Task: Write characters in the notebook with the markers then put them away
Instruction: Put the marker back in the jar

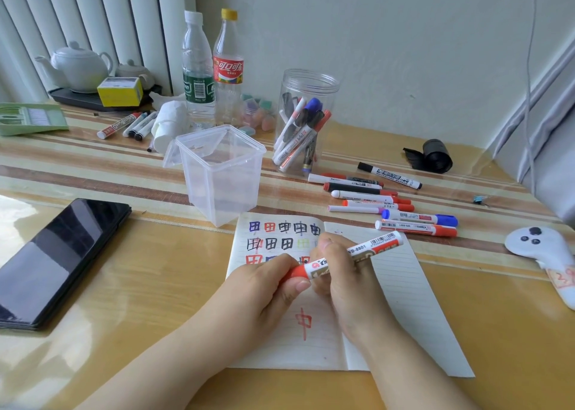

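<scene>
Red marker: a white-barrelled marker (pixel 348 255) with a red cap lies slantwise in both hands above the notebook, cap end low and to the left.
Left hand: the left hand (pixel 267 282) has fingers and thumb curled round the red cap end.
Right hand: the right hand (pixel 339 272) grips the white barrel, fingers wrapped over it.
Notebook: an open lined notebook (pixel 401 300) lies flat on the desk (pixel 155 285) under the hands; its left page bears rows of characters in blue, red, black and pale yellow, and one red character lower down.
Loose markers: a cluster of markers (pixel 389 201) with red, black and blue caps lies on the desk just beyond the notebook's right page.
Round jar: a clear jar (pixel 306 123) stands behind them with several markers leaning inside.
Square tub: a clear plastic tub (pixel 221 173), lid hinged back, stands just beyond the notebook's top left corner.
Phone: a dark phone (pixel 59 260) lies at the left, well apart from the notebook.
</scene>
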{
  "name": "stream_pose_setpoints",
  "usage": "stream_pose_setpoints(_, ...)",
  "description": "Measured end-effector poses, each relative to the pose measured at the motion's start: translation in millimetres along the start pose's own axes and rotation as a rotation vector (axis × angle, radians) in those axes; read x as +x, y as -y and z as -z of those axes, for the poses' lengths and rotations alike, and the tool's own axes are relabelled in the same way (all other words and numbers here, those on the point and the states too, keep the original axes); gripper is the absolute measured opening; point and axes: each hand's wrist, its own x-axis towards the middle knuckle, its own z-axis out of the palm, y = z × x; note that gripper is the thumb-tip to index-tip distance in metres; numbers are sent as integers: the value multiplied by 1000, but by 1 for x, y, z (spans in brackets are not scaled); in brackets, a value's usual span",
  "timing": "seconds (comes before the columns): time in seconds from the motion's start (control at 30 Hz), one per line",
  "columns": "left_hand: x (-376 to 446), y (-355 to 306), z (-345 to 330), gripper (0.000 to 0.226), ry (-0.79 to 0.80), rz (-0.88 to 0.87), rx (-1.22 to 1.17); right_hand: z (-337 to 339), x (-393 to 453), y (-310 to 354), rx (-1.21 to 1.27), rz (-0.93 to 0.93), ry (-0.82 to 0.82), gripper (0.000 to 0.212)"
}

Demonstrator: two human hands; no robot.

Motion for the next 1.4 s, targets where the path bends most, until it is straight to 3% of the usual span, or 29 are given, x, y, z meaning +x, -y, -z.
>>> stream_pose_setpoints(0.1,2,-2,1,51,-12,53,-39,0,2,1,45,-50,-20,32)
stream_pose_setpoints(0.2,6,-9,3,45,-52,180,-136,1,4,3,44,-92,-48,52)
stream_pose_setpoints(0.3,12,-9,9,50,-63,320,-79,10,3,7,-116,-138,-129,67)
stream_pose_setpoints(0.37,17,-5,17,50,-32,409,24,18,-1,6,-439,47,-225,51)
stream_pose_setpoints(0.43,23,-2,23,48,-9,452,86,21,-1,11,-761,348,-217,10)
stream_pose_setpoints(0.53,37,-7,25,44,11,425,87,10,10,22,-1015,497,13,41)
stream_pose_setpoints(0.73,56,-15,41,27,61,342,113,13,29,40,-1032,529,41,20)
stream_pose_setpoints(0.83,67,-11,52,25,41,230,197,28,45,62,-958,582,-140,17)
stream_pose_setpoints(0.97,96,-7,60,19,-7,99,290,43,88,113,-705,629,-405,34)
stream_pose_setpoints(1.07,118,-4,62,21,-14,8,381,47,136,144,-562,640,-496,26)
stream_pose_setpoints(1.17,136,2,64,23,-19,-39,482,45,181,153,-544,559,-485,24)
stream_pose_setpoints(1.4,144,17,52,32,-71,-52,463,30,225,116,-758,365,-368,41)
